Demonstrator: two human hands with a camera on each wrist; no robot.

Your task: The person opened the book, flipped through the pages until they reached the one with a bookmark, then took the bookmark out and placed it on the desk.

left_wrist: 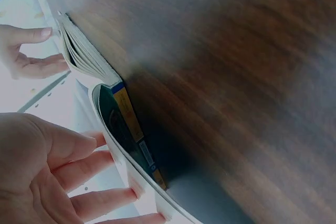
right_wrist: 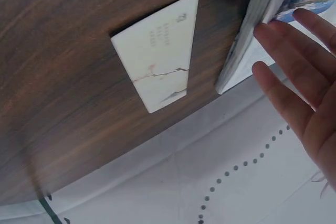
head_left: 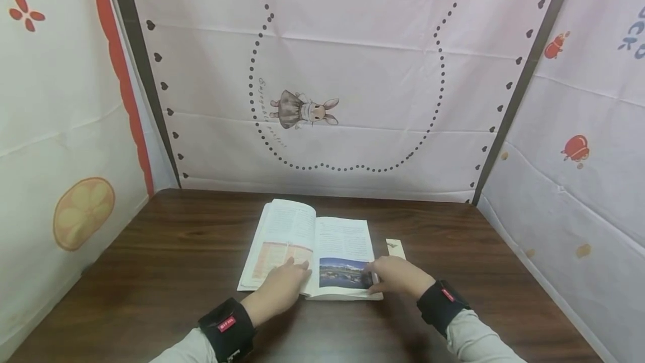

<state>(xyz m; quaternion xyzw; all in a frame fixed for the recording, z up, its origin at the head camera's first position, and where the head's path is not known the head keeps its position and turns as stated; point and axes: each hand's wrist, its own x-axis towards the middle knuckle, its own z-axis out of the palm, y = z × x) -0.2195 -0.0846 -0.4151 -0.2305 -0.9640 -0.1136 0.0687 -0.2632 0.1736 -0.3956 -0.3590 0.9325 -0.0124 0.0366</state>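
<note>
Best I could read was the curvy sideways lettering on the far cloth [head_left: 363, 71], which looked like "Enjoyable perfect". Letters on the right cloth [head_left: 549, 184] got cut off at the edge, and the red tag [head_left: 227, 324] on the left wristband [head_left: 241, 335] was too fuzzy for me.

The book [head_left: 342, 234] lay opened out mid-worktop [head_left: 166, 256], its text too small to read; same for the yellow-and-dark spine [left_wrist: 128, 114].

Neither of the hands gripped anything: left hand [head_left: 279, 290] had fingers extended on the left page, right hand [head_left: 398, 274] had loose, spread fingers touching the right page's outer edge. Just right of the book sat a pale card [right_wrist: 157, 51], partly hidden by that hand from above, print illegible.
</note>
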